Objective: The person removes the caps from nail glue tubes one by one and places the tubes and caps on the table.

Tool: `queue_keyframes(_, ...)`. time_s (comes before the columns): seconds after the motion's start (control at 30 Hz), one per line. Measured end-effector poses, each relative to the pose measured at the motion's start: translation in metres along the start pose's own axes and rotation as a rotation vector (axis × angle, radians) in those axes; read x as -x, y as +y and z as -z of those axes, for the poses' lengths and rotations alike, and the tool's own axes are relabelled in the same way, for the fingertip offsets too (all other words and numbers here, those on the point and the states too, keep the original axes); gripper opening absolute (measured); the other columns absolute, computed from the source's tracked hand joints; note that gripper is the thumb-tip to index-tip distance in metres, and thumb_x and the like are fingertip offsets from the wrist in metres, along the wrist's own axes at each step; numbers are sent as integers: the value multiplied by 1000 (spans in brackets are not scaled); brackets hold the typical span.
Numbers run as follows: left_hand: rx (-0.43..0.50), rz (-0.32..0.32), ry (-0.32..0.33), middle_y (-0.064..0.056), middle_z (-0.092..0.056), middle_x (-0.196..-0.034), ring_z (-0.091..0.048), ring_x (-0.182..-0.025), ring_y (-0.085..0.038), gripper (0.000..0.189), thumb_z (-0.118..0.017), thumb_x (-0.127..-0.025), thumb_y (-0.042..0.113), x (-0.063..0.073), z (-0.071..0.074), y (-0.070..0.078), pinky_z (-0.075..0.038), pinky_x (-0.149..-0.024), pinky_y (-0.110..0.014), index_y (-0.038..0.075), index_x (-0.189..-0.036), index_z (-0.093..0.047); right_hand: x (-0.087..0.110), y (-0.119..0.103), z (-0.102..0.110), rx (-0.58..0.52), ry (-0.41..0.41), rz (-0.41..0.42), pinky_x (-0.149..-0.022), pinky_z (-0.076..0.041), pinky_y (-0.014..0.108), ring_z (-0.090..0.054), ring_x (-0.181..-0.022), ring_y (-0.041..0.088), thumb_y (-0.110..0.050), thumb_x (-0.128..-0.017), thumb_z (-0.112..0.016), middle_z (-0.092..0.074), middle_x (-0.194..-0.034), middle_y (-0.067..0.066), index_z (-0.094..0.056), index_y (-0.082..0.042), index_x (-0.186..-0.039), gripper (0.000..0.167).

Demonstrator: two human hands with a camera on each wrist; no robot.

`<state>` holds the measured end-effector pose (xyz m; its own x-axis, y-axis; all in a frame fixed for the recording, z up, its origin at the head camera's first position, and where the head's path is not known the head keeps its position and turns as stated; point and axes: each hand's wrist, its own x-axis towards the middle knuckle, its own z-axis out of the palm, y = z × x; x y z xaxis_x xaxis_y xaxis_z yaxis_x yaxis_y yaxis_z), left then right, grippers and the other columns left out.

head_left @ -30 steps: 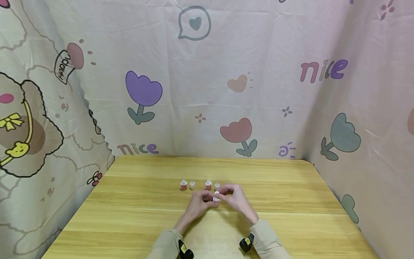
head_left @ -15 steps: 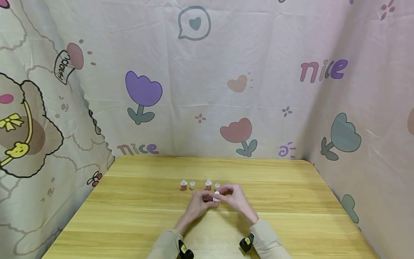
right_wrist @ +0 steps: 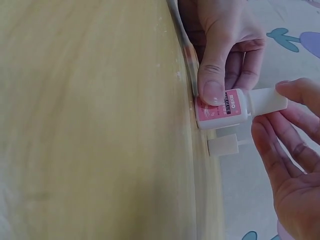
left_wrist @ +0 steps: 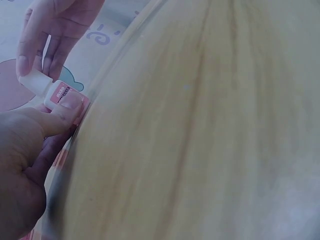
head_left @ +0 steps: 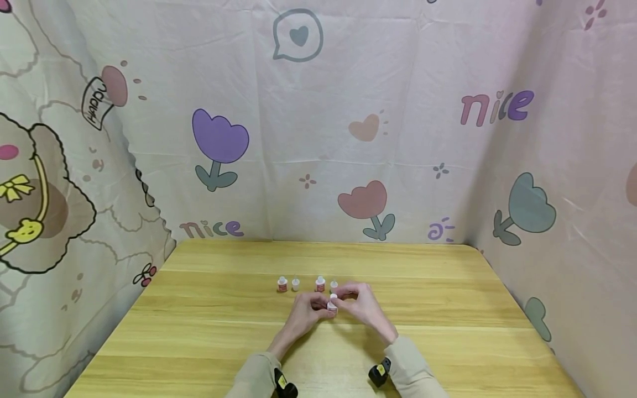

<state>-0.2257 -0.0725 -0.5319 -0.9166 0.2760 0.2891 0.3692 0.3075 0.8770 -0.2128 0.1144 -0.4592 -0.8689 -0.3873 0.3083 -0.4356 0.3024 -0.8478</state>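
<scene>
A small white nail glue bottle (right_wrist: pixel 234 111) with a pink label stands upright on the wooden table. My left hand (head_left: pixel 303 315) grips its body, the thumb lying across the label. On top sits a white cap (right_wrist: pixel 269 101), which my right hand (head_left: pixel 365 305) pinches between thumb and fingers. The left wrist view shows the same bottle (left_wrist: pixel 61 96) between both hands. Just behind my right fingers stands a separate white brush cap (head_left: pixel 334 285), its thin stem pointing up. It lies close beside the bottle but apart from it.
Farther back on the table (head_left: pixel 209 309) stand two more glue bottles, one at the left (head_left: pixel 282 284) and one in the middle (head_left: pixel 320 284). Another brush cap (head_left: pixel 296 284) stands beside the left bottle. A printed cloth (head_left: pixel 308 121) hangs behind the table.
The head view has shifted very slightly. Both hands keep the same hold on the bottle and its cap, and the other items stay put.
</scene>
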Motion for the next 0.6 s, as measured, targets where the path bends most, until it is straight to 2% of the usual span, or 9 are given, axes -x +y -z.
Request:
queue_keyframes(0.07,0,4,2,-12,-78,-86,-70,-73,-7,14,-84,-79,8,0,0,0,-56,-69,-18,5,-90,-77,0,-2,0,10,-3,-7,-84,-60,48,-72,-85,29,3,-84,-76,-74,-95,25,-72,11,-101,19)
queue_keyframes(0.2,6,5,5,-11,-78,-85,-71,-73,-10,14,-84,-79,9,0,0,-1,-55,-69,-19,6,-90,-77,1,-6,1,41,-1,-28,-78,-60,31,-70,-81,23,1,-83,-78,-74,-90,22,-72,8,-98,17)
queue_keyframes(0.3,7,7,6,-10,-78,-85,-71,-74,-12,13,-85,-78,9,-1,0,-2,-55,-68,-18,8,-90,-78,1,-8,2,61,4,-29,-76,-58,26,-69,-78,20,1,-83,-78,-74,-88,21,-72,7,-94,14)
queue_keyframes(0.53,-1,9,8,-10,-78,-85,-70,-73,-10,13,-85,-78,9,-1,0,-1,-55,-68,-18,7,-89,-77,1,-5,1,55,2,5,-82,-60,48,-71,-80,23,4,-84,-76,-74,-90,23,-73,8,-95,13)
queue_keyframes(0.6,-2,11,7,-10,-78,-85,-70,-73,-9,13,-85,-78,9,-1,0,-1,-55,-68,-18,7,-89,-77,1,-4,1,42,-2,10,-84,-59,50,-71,-82,26,5,-84,-75,-74,-92,23,-73,9,-97,14)
